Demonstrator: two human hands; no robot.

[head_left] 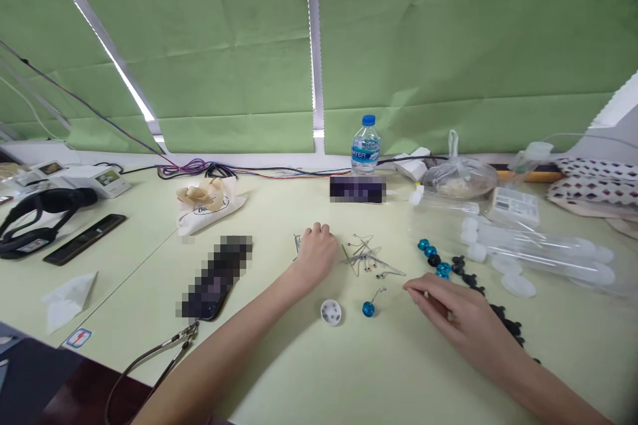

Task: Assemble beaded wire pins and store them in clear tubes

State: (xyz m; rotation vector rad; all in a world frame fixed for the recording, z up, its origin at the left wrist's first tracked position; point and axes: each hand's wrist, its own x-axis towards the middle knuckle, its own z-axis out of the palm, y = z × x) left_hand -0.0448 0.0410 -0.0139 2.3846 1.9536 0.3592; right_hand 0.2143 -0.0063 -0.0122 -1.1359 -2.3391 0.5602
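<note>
- Bench (349, 378): pale surface, carries everything we log here; the small wire parts lie mid-bench, between and beyond the two hands.
- Right hand (461, 315): just beside the blue and black beads, thumb and fingertips drawn together, nothing visible between them.
- Left hand (318, 249): fingers curled down by the green wires (297, 243); fingertips hidden, so we cannot tell whether it grips any. Hands well apart from each other.
- Black knobbly pieces (506, 322): string of them along the bench, partly behind the right hand.
- Loose wire pile (366, 255): thin metal, crossed over each other, some with small ends, right of the left hand.
- White round cup (331, 313): dark spots on it, nearer us than the pile.
- Blue ball (368, 309): wire with a curled end sticks up from it; right of the cup, touching neither hand.
- Step in hand, our judgement: left hand handling or picking among thin wires, right hand waiting free.
- Next move, our judgement: calls for a fine fingertip pinch on one wire, clear of its neighbours, since crossed wires could snag.
</note>
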